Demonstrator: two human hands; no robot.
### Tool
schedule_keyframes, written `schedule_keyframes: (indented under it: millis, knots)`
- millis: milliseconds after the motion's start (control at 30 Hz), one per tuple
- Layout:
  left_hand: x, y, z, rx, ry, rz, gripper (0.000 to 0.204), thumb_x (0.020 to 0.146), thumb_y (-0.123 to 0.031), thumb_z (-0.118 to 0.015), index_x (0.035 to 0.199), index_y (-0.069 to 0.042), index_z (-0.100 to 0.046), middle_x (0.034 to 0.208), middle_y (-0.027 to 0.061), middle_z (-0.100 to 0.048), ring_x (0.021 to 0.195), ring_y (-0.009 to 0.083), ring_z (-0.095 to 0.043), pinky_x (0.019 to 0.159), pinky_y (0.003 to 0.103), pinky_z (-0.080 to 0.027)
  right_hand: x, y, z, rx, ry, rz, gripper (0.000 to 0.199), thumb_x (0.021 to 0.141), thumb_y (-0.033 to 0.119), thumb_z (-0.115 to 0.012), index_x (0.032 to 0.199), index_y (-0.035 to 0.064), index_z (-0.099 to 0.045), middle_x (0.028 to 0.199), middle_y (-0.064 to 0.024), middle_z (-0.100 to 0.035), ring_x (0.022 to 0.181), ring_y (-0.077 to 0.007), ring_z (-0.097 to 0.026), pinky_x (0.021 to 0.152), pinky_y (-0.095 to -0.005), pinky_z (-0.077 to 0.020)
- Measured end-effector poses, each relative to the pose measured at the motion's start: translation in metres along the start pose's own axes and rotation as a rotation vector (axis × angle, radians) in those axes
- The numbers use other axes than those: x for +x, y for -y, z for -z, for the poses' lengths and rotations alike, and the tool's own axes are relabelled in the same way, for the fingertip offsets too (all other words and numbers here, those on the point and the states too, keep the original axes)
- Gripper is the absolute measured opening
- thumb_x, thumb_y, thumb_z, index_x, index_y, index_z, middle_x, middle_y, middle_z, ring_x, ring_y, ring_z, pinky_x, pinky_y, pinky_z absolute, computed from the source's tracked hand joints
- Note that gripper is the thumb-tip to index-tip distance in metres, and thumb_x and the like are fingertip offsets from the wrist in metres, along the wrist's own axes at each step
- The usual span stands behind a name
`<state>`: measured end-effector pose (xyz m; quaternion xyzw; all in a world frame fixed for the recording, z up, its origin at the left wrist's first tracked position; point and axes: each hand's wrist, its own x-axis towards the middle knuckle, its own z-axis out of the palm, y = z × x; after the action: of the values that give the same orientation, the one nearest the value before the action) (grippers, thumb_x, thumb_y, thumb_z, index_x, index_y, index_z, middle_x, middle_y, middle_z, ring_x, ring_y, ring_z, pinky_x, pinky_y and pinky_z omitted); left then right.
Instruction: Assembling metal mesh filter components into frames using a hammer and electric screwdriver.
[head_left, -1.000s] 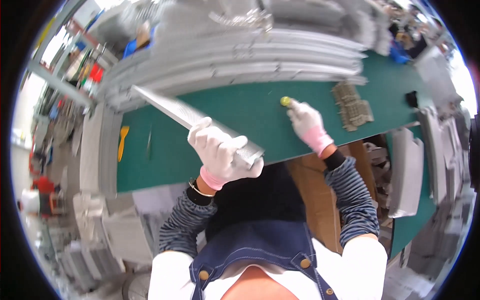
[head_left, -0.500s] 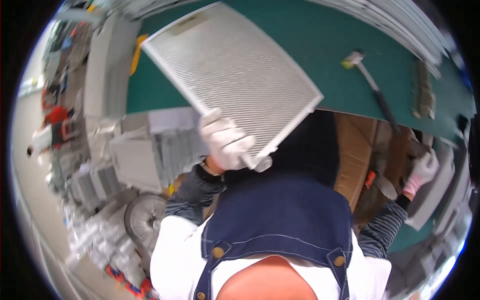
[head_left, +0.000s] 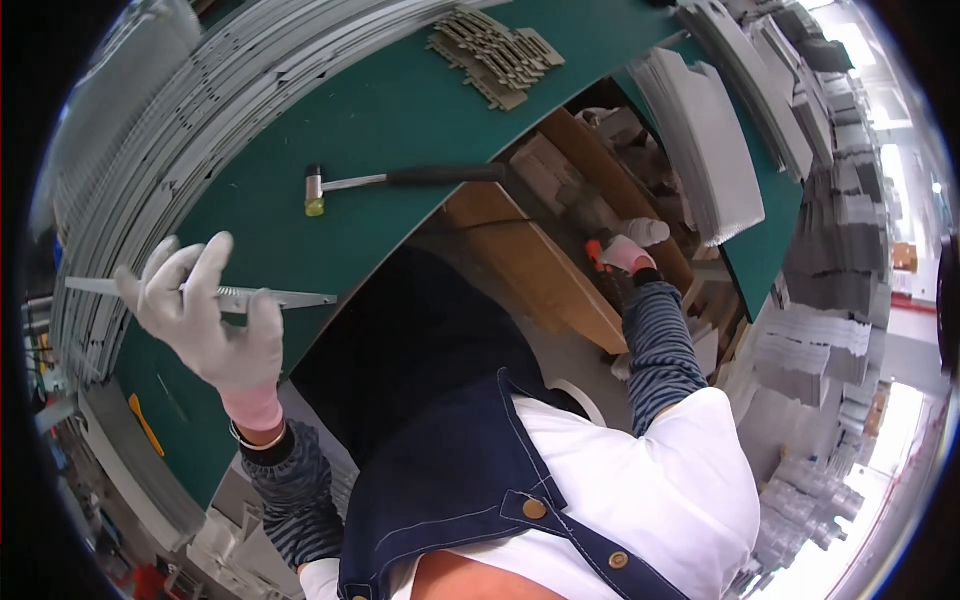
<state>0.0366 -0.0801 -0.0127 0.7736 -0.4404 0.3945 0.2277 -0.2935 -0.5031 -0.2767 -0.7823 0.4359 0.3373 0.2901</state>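
My left hand (head_left: pixel 207 318), in a white glove with a pink cuff, holds a light grey mesh filter panel (head_left: pixel 305 299) above the green bench at the left. The panel is turned edge-on, so it shows as a thin bar behind and between my fingers. My right hand (head_left: pixel 628 254), also gloved, reaches down into a cardboard box (head_left: pixel 540 262) beside the bench. It is right by an orange-and-dark tool (head_left: pixel 596 252) and a clear plastic bottle (head_left: pixel 645 232). My right fingers are mostly hidden, so a grip on the tool cannot be made out.
A hammer (head_left: pixel 430 176) with a black grip lies on the green bench top (head_left: pixel 270 145). Beyond it sits a pile of beige slotted strips (head_left: pixel 495 58). Long grey profiles (head_left: pixel 215 110) line the far left; a stack of pale panels (head_left: pixel 700 145) stands right of the box.
The view has swung to the right. My left hand has moved left with the panel, which has turned from its face to its edge. My right hand has moved to the orange-and-dark tool in the box.
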Motion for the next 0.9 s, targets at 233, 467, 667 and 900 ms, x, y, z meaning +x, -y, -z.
schedule_keyframes:
  millis: [233, 467, 667, 900]
  knots:
    - [0.006, 0.009, -0.002, -0.066, -0.069, -0.039, 0.02, 0.058, -0.016, -0.061, 0.077, -0.011, -0.059, 0.067, 0.0065, -0.044, 0.066, 0.0272, -0.051, 0.079, 0.046, -0.048, 0.048, -0.084, -0.101, -0.159, -0.514, 0.005, 0.025, 0.085, 0.02, -0.055, 0.101, 0.0022, -0.062, 0.094, -0.0231, -0.067, 0.088, -0.0413, -0.065, 0.076, -0.0509, -0.052]
    - [-0.007, 0.013, 0.005, -0.195, -0.188, 0.066, 0.026, 0.051, -0.022, -0.069, 0.074, -0.013, -0.062, 0.063, 0.0022, -0.038, 0.066, 0.0235, -0.046, 0.083, 0.044, -0.046, -0.052, 0.013, -0.029, 0.411, -1.007, 0.41, 0.052, 0.074, 0.01, -0.073, 0.121, -0.0044, -0.057, 0.107, -0.0155, -0.064, 0.093, -0.0251, -0.061, 0.088, -0.0366, -0.0477]
    - [-0.004, 0.012, 0.0, -0.191, -0.239, 0.043, 0.038, 0.053, -0.024, -0.069, 0.089, -0.011, -0.067, 0.065, 0.0014, -0.039, 0.07, 0.0244, -0.048, 0.085, 0.043, -0.044, -0.235, 0.215, 0.105, 0.708, -1.433, 1.129, 0.05, 0.08, 0.021, -0.073, 0.117, -0.0054, -0.055, 0.096, -0.0086, -0.06, 0.088, -0.0214, -0.058, 0.071, -0.038, -0.0509]
    - [-0.004, 0.012, 0.005, -0.147, -0.239, 0.05, 0.05, 0.054, -0.025, -0.069, 0.102, -0.012, -0.069, 0.068, 0.0022, -0.04, 0.074, 0.027, -0.049, 0.084, 0.043, -0.042, -0.302, 0.42, 0.123, 1.28, 0.49, 1.73, 0.051, 0.089, 0.049, -0.063, 0.097, -0.0011, -0.055, 0.071, -0.0088, -0.058, 0.06, -0.0239, -0.062, 0.053, -0.0407, -0.0525]
